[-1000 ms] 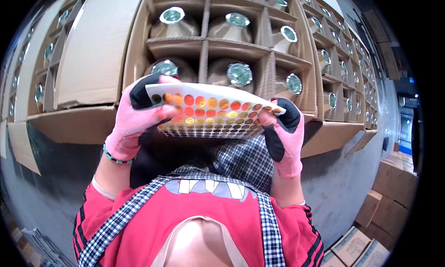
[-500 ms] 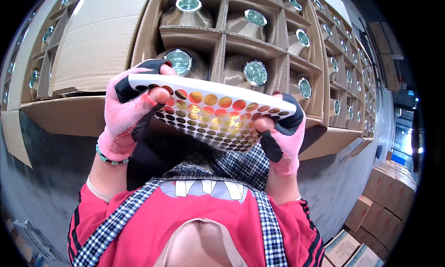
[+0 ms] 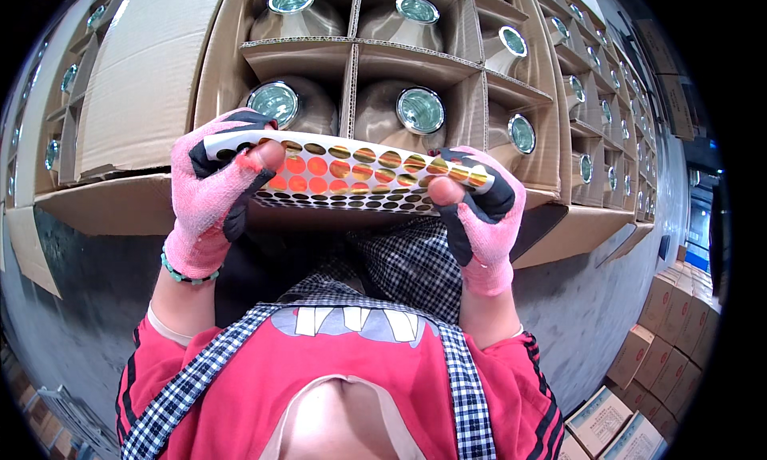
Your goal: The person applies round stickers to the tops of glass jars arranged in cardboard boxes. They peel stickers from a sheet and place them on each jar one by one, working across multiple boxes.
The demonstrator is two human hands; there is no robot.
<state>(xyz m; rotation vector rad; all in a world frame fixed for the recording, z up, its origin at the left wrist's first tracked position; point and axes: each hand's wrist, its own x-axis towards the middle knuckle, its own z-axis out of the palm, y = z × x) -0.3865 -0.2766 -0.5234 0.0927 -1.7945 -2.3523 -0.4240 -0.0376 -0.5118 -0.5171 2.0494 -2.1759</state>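
Observation:
I hold a white sheet of round shiny orange and gold stickers (image 3: pixel 351 172) flat in front of me, with several empty spots along its near rows. My left hand (image 3: pixel 214 196), in a pink and black fingerless glove, grips the sheet's left end, thumb on top. My right hand (image 3: pixel 479 216), gloved the same way, pinches the right end, thumb pressed on the stickers. Just beyond the sheet stands an open cardboard carton (image 3: pixel 351 60) with divider cells. Each cell holds a bottle with a shiny round cap (image 3: pixel 421 110).
More open cartons of capped bottles (image 3: pixel 591 124) run away to the right and to the left (image 3: pixel 48 100). Closed printed boxes (image 3: pixel 663 332) are stacked on the grey floor at the lower right. The carton's flaps (image 3: pixel 112 204) hang toward me.
Both hands have lifted the sticker sheet up and closer to the carton's near row. The view has tipped, so the bottle cells sit larger and nearer.

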